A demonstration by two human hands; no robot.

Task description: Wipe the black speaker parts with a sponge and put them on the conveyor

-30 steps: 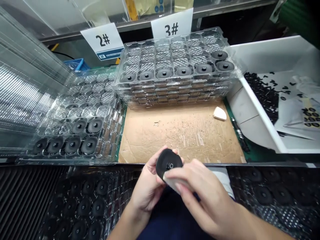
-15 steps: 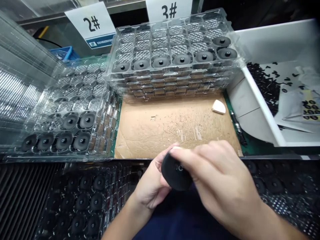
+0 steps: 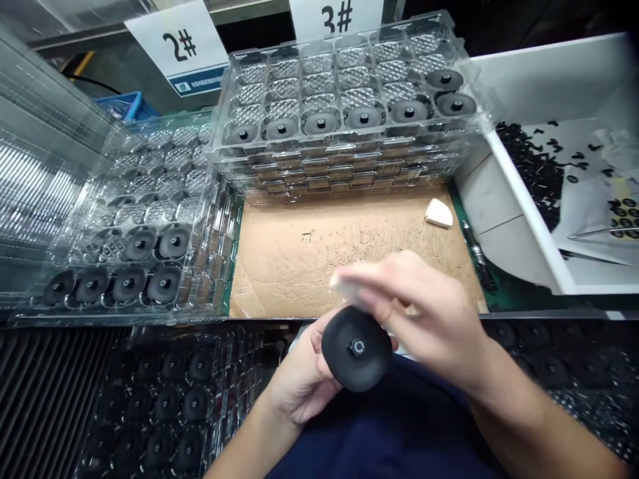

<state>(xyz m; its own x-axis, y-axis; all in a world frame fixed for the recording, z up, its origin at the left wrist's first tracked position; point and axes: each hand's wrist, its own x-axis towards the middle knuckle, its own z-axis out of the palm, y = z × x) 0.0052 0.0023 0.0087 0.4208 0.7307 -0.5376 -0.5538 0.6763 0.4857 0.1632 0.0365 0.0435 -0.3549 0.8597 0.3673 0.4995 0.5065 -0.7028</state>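
Note:
My left hand holds a round black rubber-like disc by its edge, with the small central hub facing up. My right hand is blurred with motion and hovers just above the disc, apart from it. A white pad seems pinched in its fingertips, though the blur hides its shape. Part of the disc's rim is hidden behind my left fingers.
Stacked clear plastic trays stand at the back, holding a row of black discs, beside a second tray. Below lie more filled trays. On the cardboard sheet rests a white wedge. A white bin holds small black pieces.
My right hand has lifted off the disc's face and moved up and away, uncovering the hub. The left hand keeps hold of the disc.

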